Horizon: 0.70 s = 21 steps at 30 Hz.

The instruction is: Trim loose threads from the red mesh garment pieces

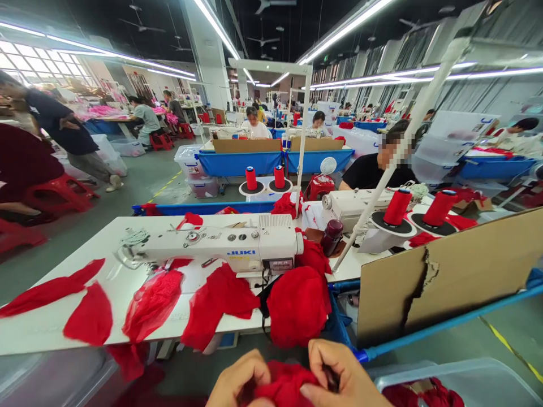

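At the bottom edge, my left hand and my right hand are closed on a bunched piece of red fabric, one at each side of it. Something dark shows among the curled fingers of my right hand; I cannot make out what it is. Just beyond my hands, a heap of red fabric hangs at the table's front edge. A white sewing machine stands behind it. Flat red fabric pieces lie along the white table, and some droop over its front.
A cardboard panel stands above a blue cloth trough on the right. Below it is a clear plastic bin with red fabric. Red thread cones and a dark flask stand beyond. A co-worker sits at the machine behind.
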Tool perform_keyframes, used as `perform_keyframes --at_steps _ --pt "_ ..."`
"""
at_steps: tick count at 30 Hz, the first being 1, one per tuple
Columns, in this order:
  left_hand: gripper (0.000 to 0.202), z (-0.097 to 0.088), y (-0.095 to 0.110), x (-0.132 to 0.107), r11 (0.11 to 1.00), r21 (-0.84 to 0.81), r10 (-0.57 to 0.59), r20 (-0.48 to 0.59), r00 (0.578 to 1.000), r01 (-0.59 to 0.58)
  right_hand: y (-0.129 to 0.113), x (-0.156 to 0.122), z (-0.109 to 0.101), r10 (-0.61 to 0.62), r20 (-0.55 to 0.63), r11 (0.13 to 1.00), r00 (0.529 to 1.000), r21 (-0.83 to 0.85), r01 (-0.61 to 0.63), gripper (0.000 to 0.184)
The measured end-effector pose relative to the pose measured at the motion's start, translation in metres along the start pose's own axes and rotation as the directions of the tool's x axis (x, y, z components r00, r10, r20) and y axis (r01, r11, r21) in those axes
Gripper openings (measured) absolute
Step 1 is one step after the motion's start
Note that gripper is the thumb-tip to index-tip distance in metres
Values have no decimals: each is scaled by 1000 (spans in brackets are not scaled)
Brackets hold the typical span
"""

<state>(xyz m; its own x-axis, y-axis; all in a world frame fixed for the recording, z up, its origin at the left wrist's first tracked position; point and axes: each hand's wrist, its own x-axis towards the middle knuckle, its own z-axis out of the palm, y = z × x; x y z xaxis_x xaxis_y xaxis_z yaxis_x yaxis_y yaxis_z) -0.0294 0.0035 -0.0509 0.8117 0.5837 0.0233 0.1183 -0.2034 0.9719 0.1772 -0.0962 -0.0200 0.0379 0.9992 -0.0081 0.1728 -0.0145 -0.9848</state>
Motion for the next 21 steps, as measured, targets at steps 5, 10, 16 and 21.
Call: perform_keyframes --at_steps 5,10,16,21 --pt "37 12 43 10 988 -59 -150 -74 986 146 -8 -9 -9 92 -39 989 995 119 -87 49" --pt "28 22 56 19 997 -23 -73 -120 990 71 1 -9 -7 100 -118 939 988 339 -55 45" --pt "37 30 57 14 993 118 2 -25 1000 1 -1 -3 8 256 -275 871 927 482 -97 52" --pt "49 33 54 4 987 155 57 -79 995 -45 -8 -2 21 373 -301 773 878 625 -114 59"
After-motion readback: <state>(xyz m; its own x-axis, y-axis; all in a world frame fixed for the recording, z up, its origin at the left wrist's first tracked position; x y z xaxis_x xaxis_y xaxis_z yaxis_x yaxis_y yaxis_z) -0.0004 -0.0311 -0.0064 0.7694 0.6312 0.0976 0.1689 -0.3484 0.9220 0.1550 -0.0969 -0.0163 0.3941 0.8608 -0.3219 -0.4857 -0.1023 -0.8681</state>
